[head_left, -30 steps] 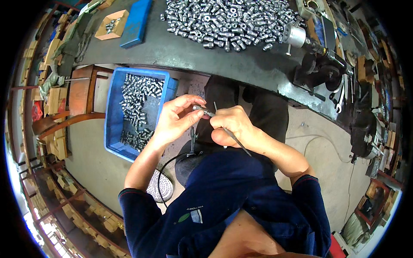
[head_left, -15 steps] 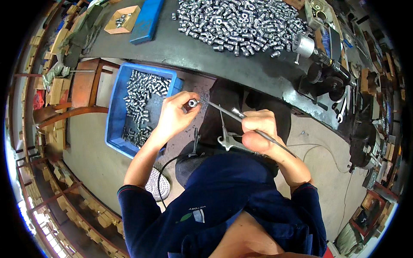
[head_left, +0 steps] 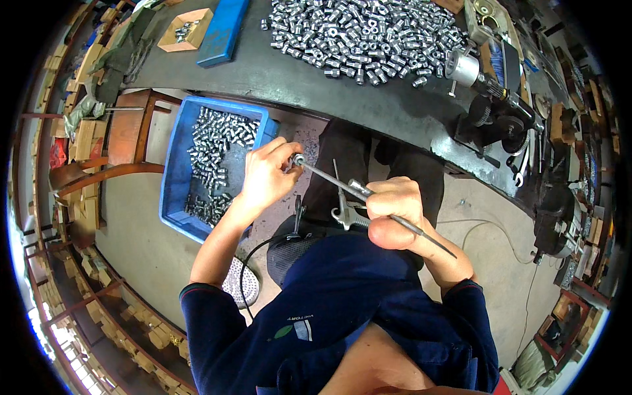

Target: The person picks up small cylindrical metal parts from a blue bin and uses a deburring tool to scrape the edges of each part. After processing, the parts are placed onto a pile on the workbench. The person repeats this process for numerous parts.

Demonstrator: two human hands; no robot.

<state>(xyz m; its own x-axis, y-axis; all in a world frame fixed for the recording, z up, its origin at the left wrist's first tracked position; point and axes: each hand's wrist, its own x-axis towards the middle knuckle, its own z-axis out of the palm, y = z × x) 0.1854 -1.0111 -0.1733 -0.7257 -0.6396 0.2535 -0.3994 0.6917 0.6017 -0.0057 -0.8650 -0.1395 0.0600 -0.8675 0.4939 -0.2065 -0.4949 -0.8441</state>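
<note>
Between the fingertips of my left hand (head_left: 268,170) is a small shiny metal fitting (head_left: 298,159), its open end facing right. My right hand (head_left: 397,204) is closed around a long thin dark metal rod tool (head_left: 329,178), with a pointed end sticking out behind the palm. The rod's front tip meets the fitting's open end; how deep it goes I cannot tell. Beside the rod, a small metal cylinder (head_left: 357,187) shows at my right fingers. An air blow gun (head_left: 343,214) lies at my lap, below my hands.
A blue bin (head_left: 172,178) with many fittings stands at left, beside a wooden chair (head_left: 128,141). On the dark workbench (head_left: 283,85) lie a large heap of fittings (head_left: 368,39), a blue box (head_left: 222,33), a small wooden tray (head_left: 172,41) and a geared machine (head_left: 497,118). A hose crosses the floor at right.
The rod's tip has moved left from beside the fitting to its open end. My right hand has shifted slightly left and down; my left hand still holds the fitting in nearly the same place.
</note>
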